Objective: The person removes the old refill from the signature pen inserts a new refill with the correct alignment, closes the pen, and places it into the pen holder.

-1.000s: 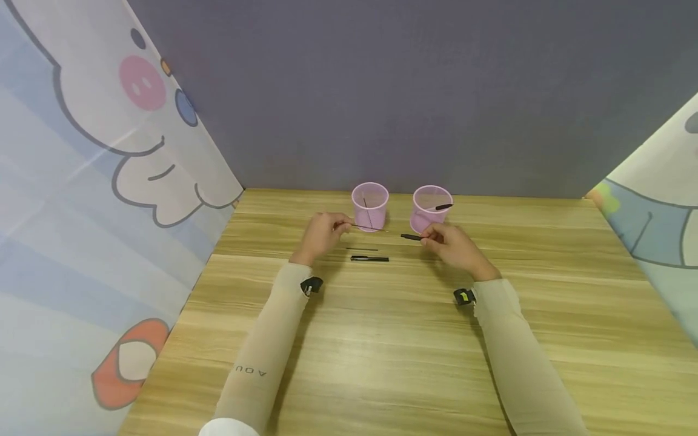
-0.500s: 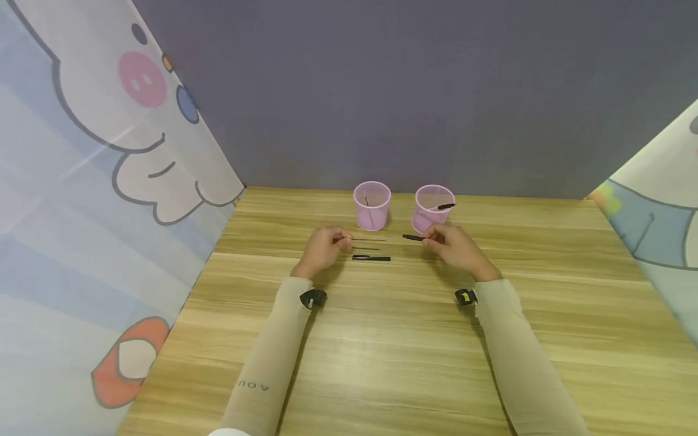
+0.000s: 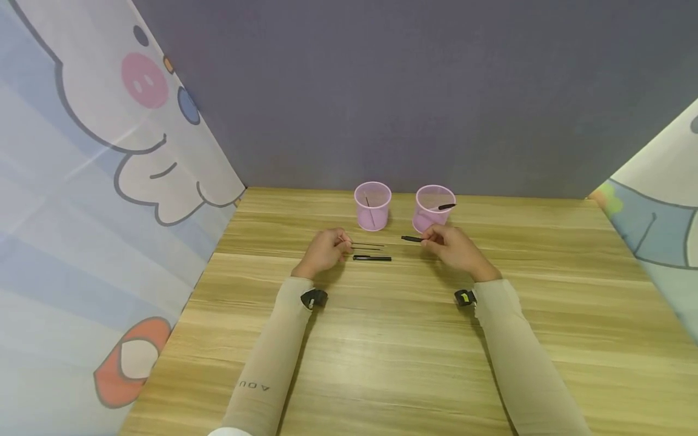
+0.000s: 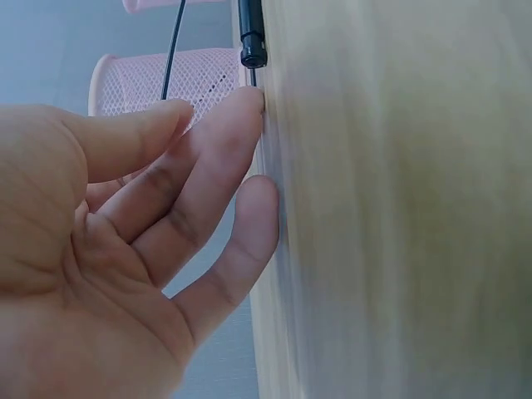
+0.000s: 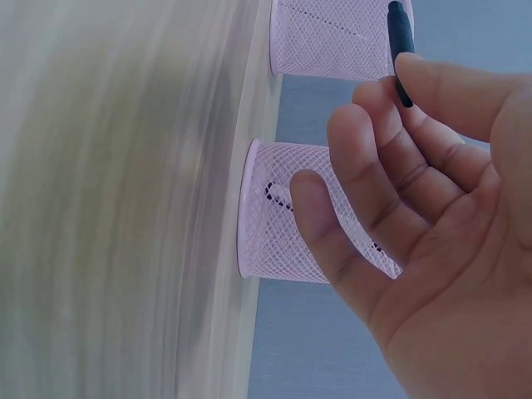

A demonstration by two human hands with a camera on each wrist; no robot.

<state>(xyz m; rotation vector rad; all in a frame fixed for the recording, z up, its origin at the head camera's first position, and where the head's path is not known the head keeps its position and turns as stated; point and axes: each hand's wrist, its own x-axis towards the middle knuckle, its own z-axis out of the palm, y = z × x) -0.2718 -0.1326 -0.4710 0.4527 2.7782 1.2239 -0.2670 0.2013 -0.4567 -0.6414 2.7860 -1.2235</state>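
My left hand [image 3: 326, 251] pinches a thin dark pen refill [image 4: 173, 54] between thumb and fingers, low over the wooden table. Alongside it a second thin refill [image 3: 368, 249] lies on the table, and a capped black pen [image 3: 372, 258] with a clip lies just nearer to me. On the right, my right hand [image 3: 449, 247] pinches a short black pen part [image 5: 401, 33] with thumb and fingertips, just in front of the right cup; its far end is partly hidden by the fingers. The other fingers of both hands are loosely bent.
Two pink mesh cups stand at the back: the left cup [image 3: 373, 219] holds a thin dark stick, the right cup [image 3: 422, 219] a black-ended pen [image 3: 447, 206] leaning over its rim. A grey panel [image 3: 409, 91] rises behind the table [image 3: 371, 339].
My left hand has come nearer to me and lower with the refill, from in front of the left cup to beside the other refill. My right hand has hardly moved.
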